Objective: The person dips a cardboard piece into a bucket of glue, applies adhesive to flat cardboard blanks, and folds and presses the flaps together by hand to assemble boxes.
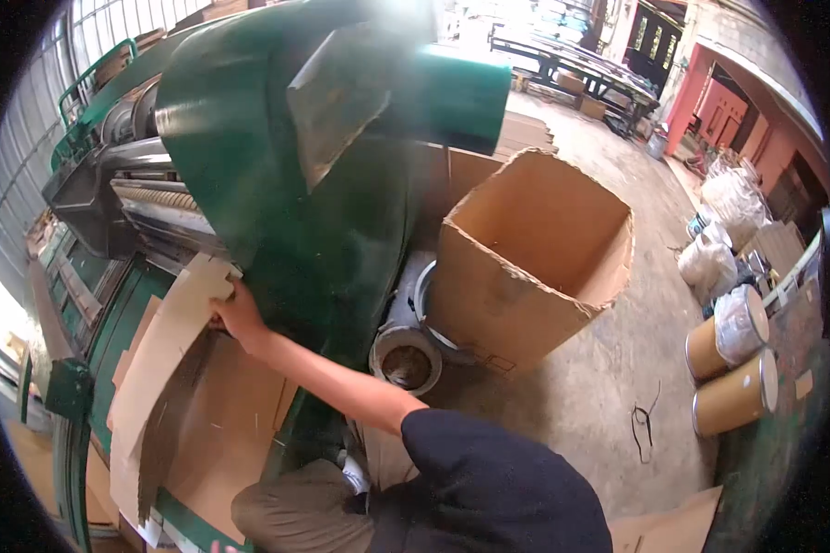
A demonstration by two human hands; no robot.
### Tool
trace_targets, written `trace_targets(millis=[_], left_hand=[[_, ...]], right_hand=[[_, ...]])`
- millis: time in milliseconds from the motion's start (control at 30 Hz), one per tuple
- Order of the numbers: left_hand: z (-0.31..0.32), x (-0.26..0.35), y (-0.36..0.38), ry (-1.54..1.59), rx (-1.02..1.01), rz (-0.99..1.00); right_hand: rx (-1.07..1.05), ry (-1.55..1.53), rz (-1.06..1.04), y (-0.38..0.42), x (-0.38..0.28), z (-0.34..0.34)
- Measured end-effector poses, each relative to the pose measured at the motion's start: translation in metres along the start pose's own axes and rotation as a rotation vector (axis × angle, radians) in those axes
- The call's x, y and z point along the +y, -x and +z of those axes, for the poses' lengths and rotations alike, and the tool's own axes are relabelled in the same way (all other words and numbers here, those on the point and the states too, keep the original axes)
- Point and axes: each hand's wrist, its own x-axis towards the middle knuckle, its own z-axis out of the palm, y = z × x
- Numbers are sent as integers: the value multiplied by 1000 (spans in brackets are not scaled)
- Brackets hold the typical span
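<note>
The right hand (pixel 240 318) has its fingers closed on the far end of a long, curved, pale-brown cardboard sheet (pixel 161 378) at left; the left hand (pixel 217 547) barely shows, its grip unclear.

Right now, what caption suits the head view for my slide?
Right hand holding pale cardboard beside a green machine, open box nearby.

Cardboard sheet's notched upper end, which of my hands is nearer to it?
Right: your right hand grips the cardboard sheet at that end. Your left hand is farther off, only a sliver showing at the picture's bottom edge.
</note>
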Motion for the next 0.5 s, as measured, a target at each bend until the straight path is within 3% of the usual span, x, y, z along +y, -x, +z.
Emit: trace_targets(millis=[33, 133, 233, 267, 300, 333, 400, 433, 500], left_hand=[[6, 14, -6, -76, 89, 114], [31, 66, -9, 68, 60, 223], [50, 91, -4, 154, -46, 176], [42, 19, -40, 191, -250, 140], [66, 44, -28, 210, -353, 202], [84, 43, -25, 196, -466, 42], [135, 13, -22, -232, -647, 192], [163, -21, -21, -400, -775, 80], [202, -86, -13, -589, -1002, 91]], right_hand=[[28, -21, 66, 18, 0, 0], [29, -60, 170, 66, -11, 5], [-10, -102, 219, 98, -32, 15], [-20, -125, 228, 105, -39, 18], [-28, -127, 224, 109, -44, 22], [-31, -137, 204, 111, -49, 26], [-36, -150, 179, 118, -63, 32], [-36, -173, 183, 126, -74, 36], [-42, -194, 189, 136, -81, 39]])
